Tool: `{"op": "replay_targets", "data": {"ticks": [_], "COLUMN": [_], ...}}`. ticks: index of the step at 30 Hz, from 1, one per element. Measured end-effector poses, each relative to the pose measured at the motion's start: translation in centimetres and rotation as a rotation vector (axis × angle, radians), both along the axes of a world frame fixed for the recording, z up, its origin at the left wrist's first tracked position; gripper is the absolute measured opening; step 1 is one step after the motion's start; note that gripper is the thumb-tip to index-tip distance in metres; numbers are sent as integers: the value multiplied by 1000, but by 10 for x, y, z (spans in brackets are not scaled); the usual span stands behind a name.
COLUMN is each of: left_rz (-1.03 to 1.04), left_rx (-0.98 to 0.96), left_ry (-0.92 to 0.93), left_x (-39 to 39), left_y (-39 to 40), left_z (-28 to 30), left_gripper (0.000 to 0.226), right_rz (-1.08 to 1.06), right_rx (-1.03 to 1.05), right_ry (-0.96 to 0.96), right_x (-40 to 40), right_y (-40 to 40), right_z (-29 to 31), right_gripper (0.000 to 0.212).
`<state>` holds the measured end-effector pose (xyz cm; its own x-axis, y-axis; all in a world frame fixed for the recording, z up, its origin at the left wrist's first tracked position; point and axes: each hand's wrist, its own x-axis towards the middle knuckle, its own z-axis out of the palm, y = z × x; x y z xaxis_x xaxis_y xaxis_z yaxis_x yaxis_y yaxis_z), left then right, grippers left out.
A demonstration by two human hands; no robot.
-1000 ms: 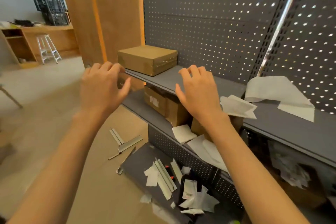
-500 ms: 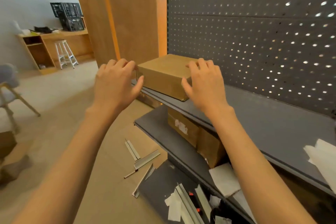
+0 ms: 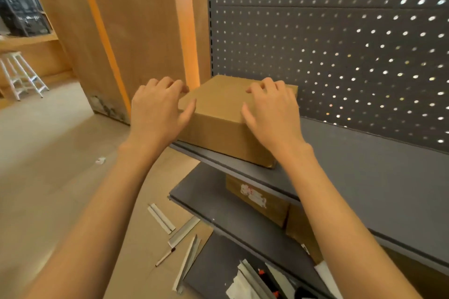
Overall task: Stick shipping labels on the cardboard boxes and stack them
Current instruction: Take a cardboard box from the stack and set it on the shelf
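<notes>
**Both hands on box, upper shelf**

We see the cardboard box (image 3: 226,114) on the grey shelf (image 3: 364,177), between the hands. Left hand (image 3: 158,109) cups its left edge, fingers curled; right hand (image 3: 272,114) grips the right corner. Below, another box (image 3: 257,199) bears an unreadable label (image 3: 252,195).

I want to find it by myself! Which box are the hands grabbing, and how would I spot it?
Look at the grey shelves in front of the dark wall full of little holes. On the top shelf, at its left end, sits a flat brown box with the left hand and right hand on its sides. Unlike the box underneath, it shows no sticker.
</notes>
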<state>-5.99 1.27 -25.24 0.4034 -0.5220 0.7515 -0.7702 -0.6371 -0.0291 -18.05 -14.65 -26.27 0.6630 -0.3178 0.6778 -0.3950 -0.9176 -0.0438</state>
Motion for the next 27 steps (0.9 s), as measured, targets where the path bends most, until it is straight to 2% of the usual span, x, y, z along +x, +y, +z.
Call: {"op": "replay_targets", "data": {"ticks": [4,8,13,18,20,23,27], "left_rz": [-139,-318,-545,-532,-531,-570,-595], "left_rx": [-2,-71,-171,-248,-306,-356,-402], "left_ry": [108,480,963,1342,1463,1517,1508], "left_x": [38,69,97,106,106,106,108], "left_y": [-16,-22,-28,-37,-38,-41,-43], "left_z": [0,-7,-18,-34,-40,-47,-53], "left_gripper": [30,29,47,70,70,52,53], "right_rz": [-129,-304,-378,-361,-350,-353,-330], "right_rx": [80,253,651,1111,1231,1335,1397], "right_ry": [-39,-139,-441,-669,-737,-753,-772], "right_x": [16,19,12,12,13,14,15], "right_y": [3,7,20,24,25,25,27], "right_z": [-1,-1,-12,-25,-28,-32,-34], "right_gripper": [26,29,43,70,74,71,59]}}
